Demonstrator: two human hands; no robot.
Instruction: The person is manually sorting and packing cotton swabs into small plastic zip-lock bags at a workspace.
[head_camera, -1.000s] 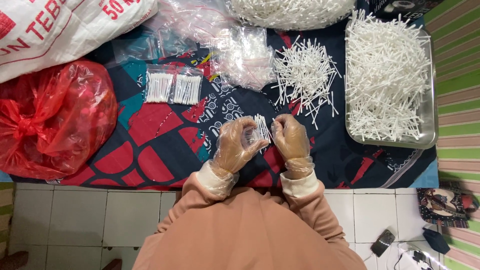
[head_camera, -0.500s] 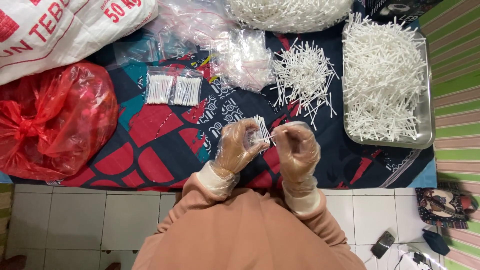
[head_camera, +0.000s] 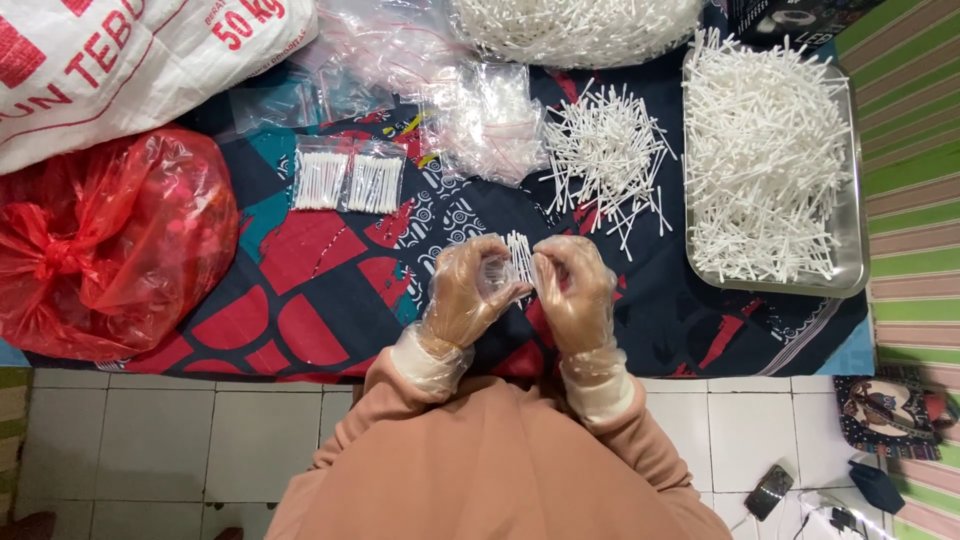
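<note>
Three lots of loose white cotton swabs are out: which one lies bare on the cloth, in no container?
The loose pile of white cotton swabs on the patterned cloth, between the clear plastic bag of swabs and the metal tray of swabs.

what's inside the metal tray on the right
The metal tray holds a loose heap of white cotton swabs, piled thickest toward the far end. The heap covers most of the tray's floor, so anything beneath cannot be seen.
</note>
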